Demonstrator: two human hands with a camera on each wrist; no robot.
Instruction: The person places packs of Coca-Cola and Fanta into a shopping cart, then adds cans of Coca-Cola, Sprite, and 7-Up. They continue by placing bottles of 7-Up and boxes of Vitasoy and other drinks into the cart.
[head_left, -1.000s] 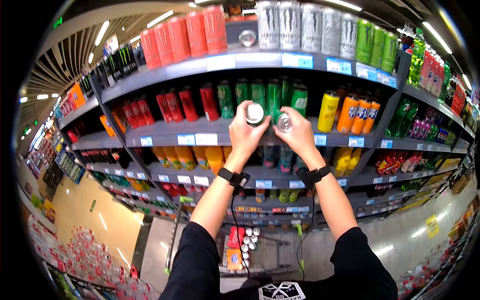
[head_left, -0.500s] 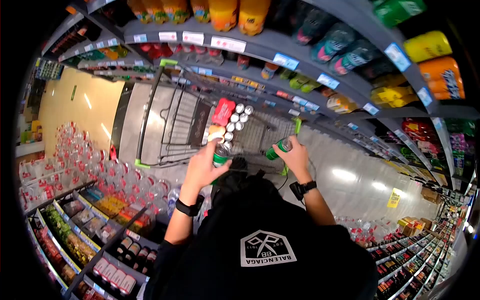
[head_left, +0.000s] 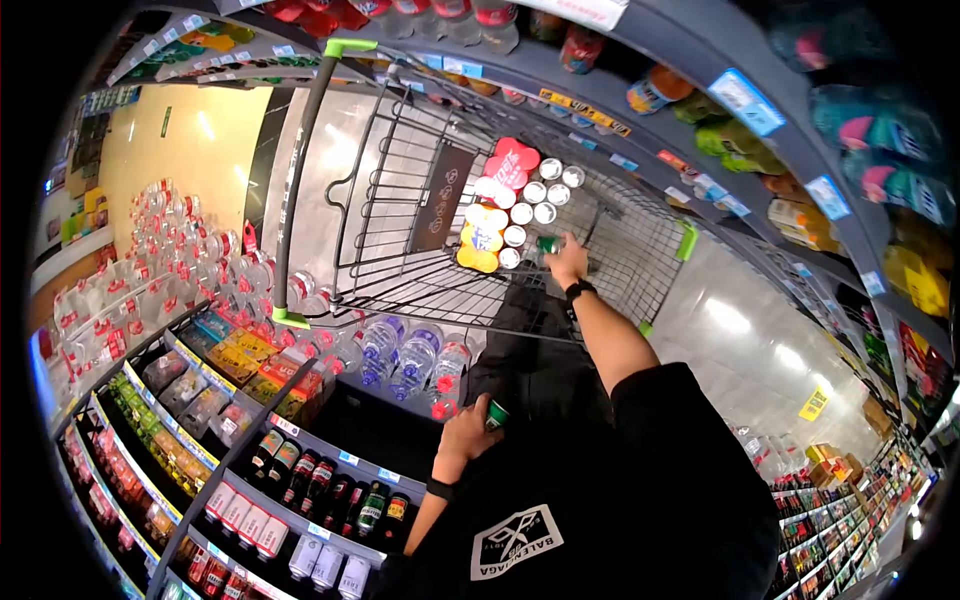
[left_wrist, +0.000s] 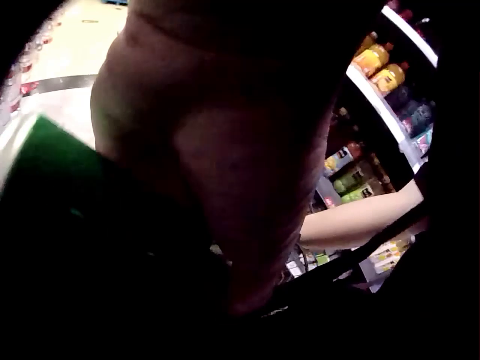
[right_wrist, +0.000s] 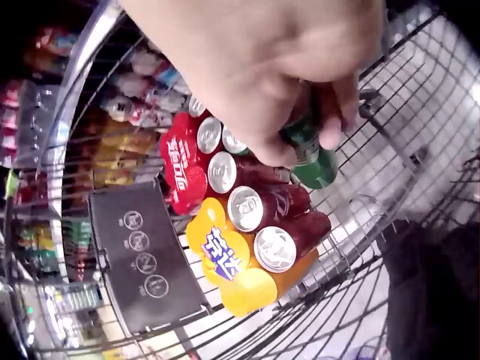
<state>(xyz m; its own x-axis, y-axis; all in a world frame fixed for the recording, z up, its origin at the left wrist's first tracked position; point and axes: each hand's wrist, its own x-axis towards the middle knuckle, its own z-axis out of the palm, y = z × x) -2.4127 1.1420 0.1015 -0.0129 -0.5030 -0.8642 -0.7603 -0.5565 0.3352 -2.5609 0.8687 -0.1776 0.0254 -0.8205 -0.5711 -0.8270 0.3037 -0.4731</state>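
Inside the cart, my right hand (head_left: 568, 262) grips a green can (head_left: 547, 244), just right of the rows of standing cans (head_left: 521, 213). The right wrist view shows that hand (right_wrist: 262, 67) from above, fingers curled round the green can (right_wrist: 313, 161), which is tilted beside dark red cans (right_wrist: 280, 204). Next to these are a red pack (right_wrist: 184, 165) and an orange pack (right_wrist: 227, 259). My left hand (head_left: 465, 432) holds another green can (head_left: 496, 414) low beside the body, outside the cart; the left wrist view is dark, with the hand (left_wrist: 217, 142) near a green surface (left_wrist: 56, 172).
The wire cart (head_left: 375, 270) has a green-cornered handle (head_left: 300, 190) at its left. Drink shelves (head_left: 690, 60) run along its far side. Large water bottles (head_left: 415, 360) and a lower shelf of dark bottles (head_left: 330, 480) stand on the near left. Grey floor (head_left: 720, 310) lies to the right.
The view has turned down from the shelf to the cart. My right hand has moved with its can into the cart, beside the cans. My left hand has drawn back toward the body with its can.
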